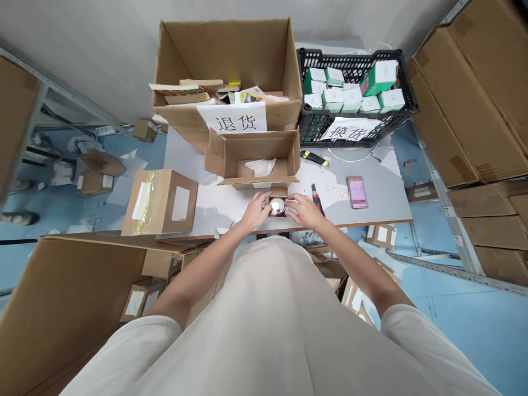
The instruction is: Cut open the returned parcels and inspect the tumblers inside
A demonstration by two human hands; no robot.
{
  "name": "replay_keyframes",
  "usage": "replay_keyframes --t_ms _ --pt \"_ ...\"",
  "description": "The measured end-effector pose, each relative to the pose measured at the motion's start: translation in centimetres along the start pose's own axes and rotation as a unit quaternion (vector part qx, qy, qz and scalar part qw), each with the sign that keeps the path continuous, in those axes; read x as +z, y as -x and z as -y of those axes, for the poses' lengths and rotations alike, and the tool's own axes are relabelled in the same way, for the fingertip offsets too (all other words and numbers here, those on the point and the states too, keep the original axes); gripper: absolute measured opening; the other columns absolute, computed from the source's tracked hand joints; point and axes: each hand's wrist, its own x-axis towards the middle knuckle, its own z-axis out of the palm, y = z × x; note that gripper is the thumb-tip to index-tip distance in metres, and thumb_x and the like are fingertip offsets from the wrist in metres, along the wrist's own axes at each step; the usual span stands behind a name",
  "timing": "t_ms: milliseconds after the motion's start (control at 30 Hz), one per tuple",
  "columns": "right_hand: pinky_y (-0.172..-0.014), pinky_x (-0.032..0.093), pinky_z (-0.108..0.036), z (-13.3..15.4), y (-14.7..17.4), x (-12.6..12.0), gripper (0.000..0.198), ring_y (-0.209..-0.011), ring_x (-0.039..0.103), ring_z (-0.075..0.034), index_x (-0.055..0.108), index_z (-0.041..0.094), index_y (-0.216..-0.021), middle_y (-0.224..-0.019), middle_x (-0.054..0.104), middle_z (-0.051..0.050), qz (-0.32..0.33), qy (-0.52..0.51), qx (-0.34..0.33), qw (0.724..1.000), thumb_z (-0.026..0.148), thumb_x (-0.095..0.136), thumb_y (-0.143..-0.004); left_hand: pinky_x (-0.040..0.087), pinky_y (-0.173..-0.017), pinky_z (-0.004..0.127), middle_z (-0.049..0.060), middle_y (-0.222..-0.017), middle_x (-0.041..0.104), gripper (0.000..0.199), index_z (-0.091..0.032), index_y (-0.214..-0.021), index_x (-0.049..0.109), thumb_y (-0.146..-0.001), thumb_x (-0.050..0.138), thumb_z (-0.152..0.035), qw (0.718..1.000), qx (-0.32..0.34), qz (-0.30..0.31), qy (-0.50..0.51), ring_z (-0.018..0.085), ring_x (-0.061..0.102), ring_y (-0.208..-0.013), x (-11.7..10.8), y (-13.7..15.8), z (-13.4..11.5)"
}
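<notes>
A shiny, round, silver-coloured object (277,205) sits in a small open cardboard box (279,191) at the table's front edge. My left hand (254,211) grips its left side with curled fingers. From the right, the fingers of my right hand (305,211) close on its other side. How much of the grip falls on the small box is hidden. Just behind stands an open cardboard carton (259,180) with crumpled clear plastic (261,166) inside. A red and black utility knife (317,200) lies beside my right hand.
A large carton of books (173,118) and a black crate (307,129) of green-white boxes stand at the back. A yellow-black cutter (314,158) and pink pixelated item (357,192) lie on the table (338,212). A taped box (159,203) stands left; shelved cartons (474,110) are right.
</notes>
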Motion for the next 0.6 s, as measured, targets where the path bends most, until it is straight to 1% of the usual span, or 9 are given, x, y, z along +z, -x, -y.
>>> replay_keyframes --t_ms 100,133,200,267,333,367,433,500,600 --pt "-0.097 0.037 -0.046 0.6 -0.3 -0.6 0.03 -0.111 0.053 -0.029 0.067 0.019 -0.115 -0.117 0.063 -0.013 0.027 0.026 -0.012 0.999 0.024 0.051 -0.09 0.036 -0.11 0.048 0.018 -0.153 0.03 0.062 -0.013 -0.142 0.041 -0.082 0.048 -0.021 0.995 0.069 -0.021 -0.067 0.032 0.033 -0.141 -1.0 0.2 0.2" --pt "-0.097 0.035 -0.046 0.8 -0.5 -0.9 0.033 -0.111 0.053 -0.028 0.065 0.019 -0.119 -0.119 0.063 -0.013 0.044 0.037 -0.02 0.998 0.021 0.049 -0.09 0.033 -0.112 0.05 0.017 -0.154 0.028 0.062 -0.014 -0.143 0.04 -0.082 0.048 -0.021 0.991 0.098 -0.011 -0.095 0.032 0.03 -0.142 -1.3 0.3 0.2" --pt "-0.095 0.033 -0.044 1.3 -1.0 -1.5 0.04 -0.111 0.052 -0.027 0.057 0.018 -0.129 -0.124 0.062 -0.012 0.085 0.061 -0.039 0.994 0.015 0.046 -0.09 0.026 -0.115 0.053 0.013 -0.153 0.035 0.058 -0.019 -0.142 0.043 -0.084 0.044 -0.019 0.979 0.148 0.038 -0.138 0.031 0.029 -0.143 -1.7 0.4 0.1" --pt "-0.092 0.033 -0.041 1.7 -1.9 -2.1 0.049 -0.111 0.052 -0.027 0.049 0.016 -0.136 -0.131 0.058 -0.013 0.124 0.087 -0.063 0.986 0.011 0.046 -0.088 0.025 -0.115 0.053 0.013 -0.15 0.041 0.06 -0.02 -0.143 0.039 -0.084 0.046 -0.021 0.97 0.169 0.096 -0.145 0.03 0.032 -0.142 -1.7 0.4 0.2" --pt "-0.089 0.034 -0.038 2.2 -2.9 -2.6 0.053 -0.111 0.052 -0.027 0.046 0.014 -0.138 -0.135 0.056 -0.014 0.158 0.113 -0.086 0.977 0.01 0.05 -0.086 0.026 -0.115 0.053 0.017 -0.15 0.039 0.075 -0.017 -0.147 0.031 -0.079 0.058 -0.033 0.971 0.165 0.124 -0.12 0.033 0.035 -0.14 -1.1 0.2 0.5" --pt "-0.088 0.035 -0.038 2.4 -3.5 -2.7 0.052 -0.111 0.052 -0.027 0.047 0.013 -0.137 -0.134 0.056 -0.014 0.174 0.126 -0.097 0.972 0.011 0.052 -0.085 0.029 -0.114 0.053 0.019 -0.15 0.039 0.086 -0.015 -0.147 0.028 -0.074 0.065 -0.04 0.974 0.157 0.126 -0.101 0.035 0.036 -0.139 -0.7 0.1 0.8" --pt "-0.086 0.036 -0.037 3.0 -4.6 -2.7 0.046 -0.11 0.052 -0.027 0.051 0.01 -0.131 -0.13 0.057 -0.016 0.201 0.157 -0.109 0.961 0.013 0.054 -0.085 0.034 -0.111 0.052 0.022 -0.147 0.04 0.104 -0.012 -0.146 0.026 -0.062 0.076 -0.047 0.985 0.13 0.105 -0.053 0.038 0.04 -0.135 0.2 -0.3 1.4" --pt "-0.086 0.038 -0.037 3.7 -5.6 -2.6 0.039 -0.11 0.052 -0.027 0.054 0.007 -0.125 -0.127 0.056 -0.018 0.218 0.197 -0.104 0.95 0.015 0.053 -0.087 0.04 -0.105 0.05 0.022 -0.14 0.045 0.103 -0.012 -0.141 0.029 -0.058 0.08 -0.045 0.993 0.098 0.071 -0.009 0.037 0.047 -0.129 1.1 -0.6 1.9" --pt "-0.085 0.04 -0.039 4.7 -6.6 -2.5 0.039 -0.109 0.051 -0.029 0.055 0.004 -0.121 -0.123 0.054 -0.02 0.239 0.252 -0.097 0.933 0.016 0.056 -0.084 0.047 -0.095 0.047 0.016 -0.121 0.056 0.082 -0.015 -0.126 0.04 -0.057 0.08 -0.038 0.996 0.07 0.051 0.009 0.033 0.057 -0.112 1.9 -0.8 2.2"
